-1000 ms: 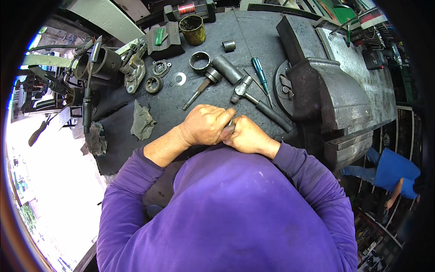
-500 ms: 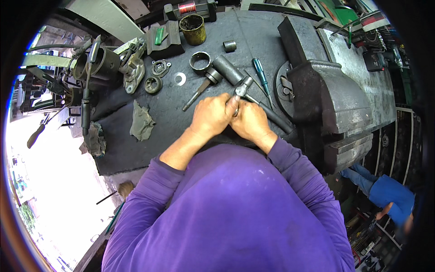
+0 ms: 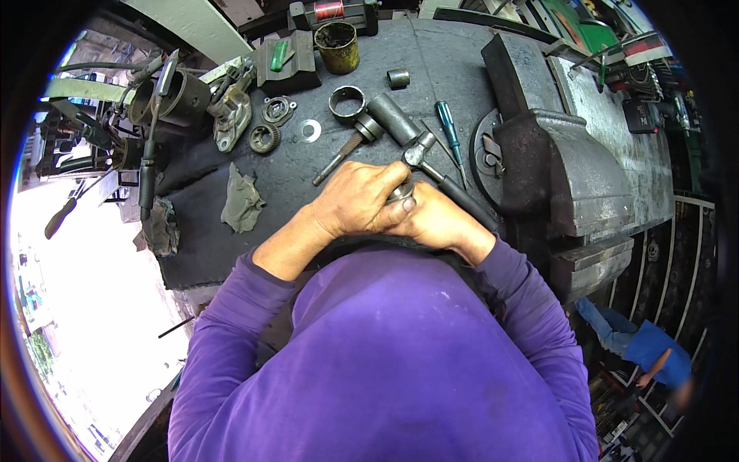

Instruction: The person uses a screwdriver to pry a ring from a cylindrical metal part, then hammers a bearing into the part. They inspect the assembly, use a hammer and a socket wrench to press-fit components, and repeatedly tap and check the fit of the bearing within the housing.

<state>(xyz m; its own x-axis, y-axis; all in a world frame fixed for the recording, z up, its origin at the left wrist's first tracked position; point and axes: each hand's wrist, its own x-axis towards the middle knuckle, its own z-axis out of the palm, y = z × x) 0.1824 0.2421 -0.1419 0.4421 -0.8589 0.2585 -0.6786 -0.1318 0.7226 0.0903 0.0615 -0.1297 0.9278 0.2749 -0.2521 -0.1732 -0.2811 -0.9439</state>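
While both hands sit pressed together near the desk's (image 3: 231, 254) front edge, the left hand (image 3: 358, 204) and right hand (image 3: 435, 223) are clamped on a small round metal part (image 3: 400, 192), with a hammer (image 3: 439, 169) lying just behind them and a big vise (image 3: 554, 169) at the right edge.

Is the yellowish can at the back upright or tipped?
Upright: the can stands on the bench, its round open mouth facing up.

Left hand (image 3: 358, 202) and right hand (image 3: 437, 221) pressed together, fingers curled shut; both forearms bent inward, purple sleeves pushed up.
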